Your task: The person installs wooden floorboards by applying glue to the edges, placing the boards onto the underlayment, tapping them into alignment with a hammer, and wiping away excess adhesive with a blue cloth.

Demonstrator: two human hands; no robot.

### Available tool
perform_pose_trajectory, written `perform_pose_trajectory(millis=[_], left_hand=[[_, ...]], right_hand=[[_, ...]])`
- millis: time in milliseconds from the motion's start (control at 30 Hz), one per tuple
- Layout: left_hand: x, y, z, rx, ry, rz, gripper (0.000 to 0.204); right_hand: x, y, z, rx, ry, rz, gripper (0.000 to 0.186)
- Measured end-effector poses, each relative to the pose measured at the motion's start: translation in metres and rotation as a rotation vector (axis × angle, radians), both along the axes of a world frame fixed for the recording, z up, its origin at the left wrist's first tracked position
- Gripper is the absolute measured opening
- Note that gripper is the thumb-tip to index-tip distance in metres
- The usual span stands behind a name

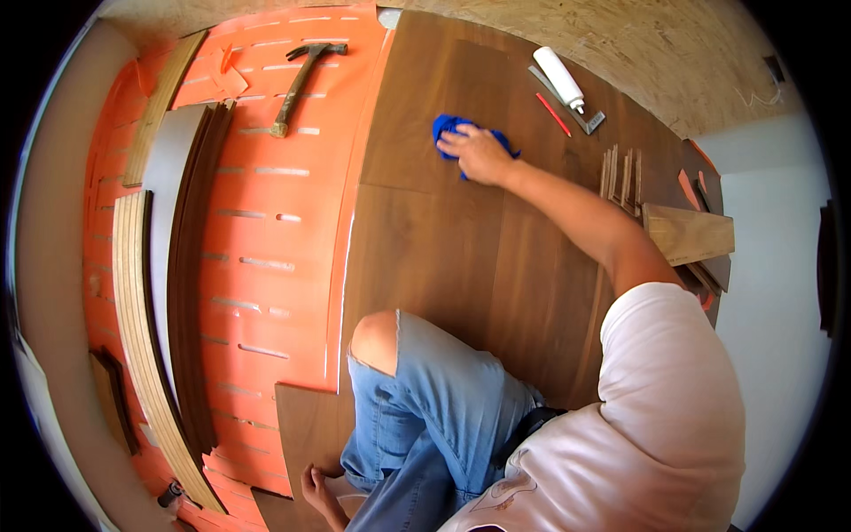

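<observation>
Blue cloth [448,121], gripped by the right hand [481,154], touches brown planks [443,244]; the left hand's [317,490] grip is unclear.

Slotted orange underlay [306,197] meets brown plank flooring [425,253], with a pale wall [773,355] at right.

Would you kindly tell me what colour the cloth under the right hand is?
The cloth is deep blue, seen in the head view.

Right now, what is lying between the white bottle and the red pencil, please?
In the head view, the long blade of a metal square lies between the white bottle and the red pencil.
</observation>
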State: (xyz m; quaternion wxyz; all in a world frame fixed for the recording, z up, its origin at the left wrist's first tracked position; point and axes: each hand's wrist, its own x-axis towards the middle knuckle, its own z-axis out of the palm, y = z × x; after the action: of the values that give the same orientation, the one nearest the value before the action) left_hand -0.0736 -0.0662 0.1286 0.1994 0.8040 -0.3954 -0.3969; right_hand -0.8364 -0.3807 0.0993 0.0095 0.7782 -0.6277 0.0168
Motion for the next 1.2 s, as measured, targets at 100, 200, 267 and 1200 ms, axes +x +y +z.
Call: perform_pose_trajectory(millis=[100, 200, 267, 1200], left_hand=[[0.006, -0.004, -0.004, 0.02, -0.065, -0.063, 0.031], [0.0, 0.002, -0.008, -0.006, -0.233, -0.201, 0.031], [-0.021, 0.005, -0.001, -0.008, -0.235, -0.252, 0.031], [-0.035, 0.056, 0.003, -0.133, 0.923, -0.259, 0.09]], right_hand=[[0.041, 0.054, 0.012, 0.05, -0.064, 0.061, 0.049], [0.075, 0.12, 0.025, 0.059, -0.15, 0.16, 0.051], [0.095, 0.165, 0.025, -0.064, -0.22, 0.166, 0.039], [0.015, 0.249, 0.177, -0.061, -0.211, -0.159, 0.052]])
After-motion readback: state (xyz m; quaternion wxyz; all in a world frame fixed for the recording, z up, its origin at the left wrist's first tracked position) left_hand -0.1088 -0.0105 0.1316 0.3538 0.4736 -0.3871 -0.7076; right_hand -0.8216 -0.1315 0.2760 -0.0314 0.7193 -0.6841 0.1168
